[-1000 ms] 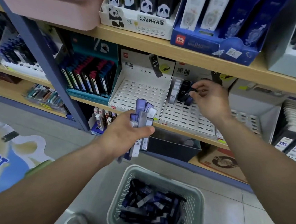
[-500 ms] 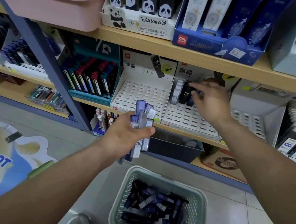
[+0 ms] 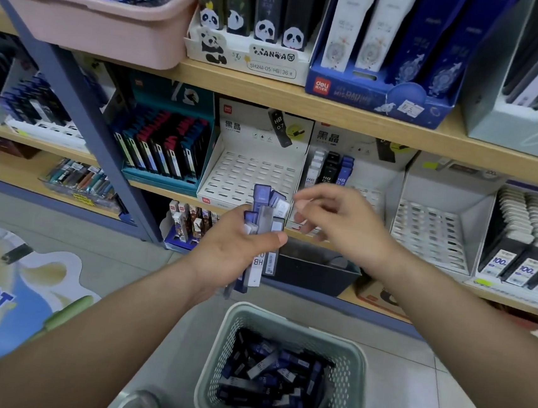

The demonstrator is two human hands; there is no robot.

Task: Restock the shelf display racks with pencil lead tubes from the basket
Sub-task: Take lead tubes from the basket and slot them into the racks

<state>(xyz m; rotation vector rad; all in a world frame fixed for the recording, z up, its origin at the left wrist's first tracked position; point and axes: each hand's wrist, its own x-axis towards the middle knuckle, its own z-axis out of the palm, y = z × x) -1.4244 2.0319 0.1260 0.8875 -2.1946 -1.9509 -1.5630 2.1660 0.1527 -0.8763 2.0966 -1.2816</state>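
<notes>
STOCKING UP: A person restocks pencil leads at a stationery shop's wooden shelf point(image 3: 304, 100), a job that looks barely begun. Three white display racks stand along the shelf's front edge. The left rack point(image 3: 250, 175) shows only bare slots, as does the right rack point(image 3: 429, 232). The middle rack point(image 3: 343, 138) carries just three standing tubes point(image 3: 330, 172), upright in a row at its back left corner. On the floor point(image 3: 408, 381) below the shelf edge, between the person's shoes point(image 3: 140, 405), the grey basket point(image 3: 295, 324) holds a deep jumble of loose tubes point(image 3: 274, 372), dark blue and black, waiting to go up. The left hand point(image 3: 237, 250), raised before the left rack's front right corner, is clenched round a fanned bundle of tubes point(image 3: 264, 223), thumb across them. The right hand point(image 3: 344, 224) hovers just beside that bundle, in front of the middle rack. Its fingers are loosely spread and, as far as the blur allows, hold nothing. It looks set to draw the next tube from the bundle. By this reckoning nearly every slot remains to be filled, from the handful first and then the basket.
</notes>
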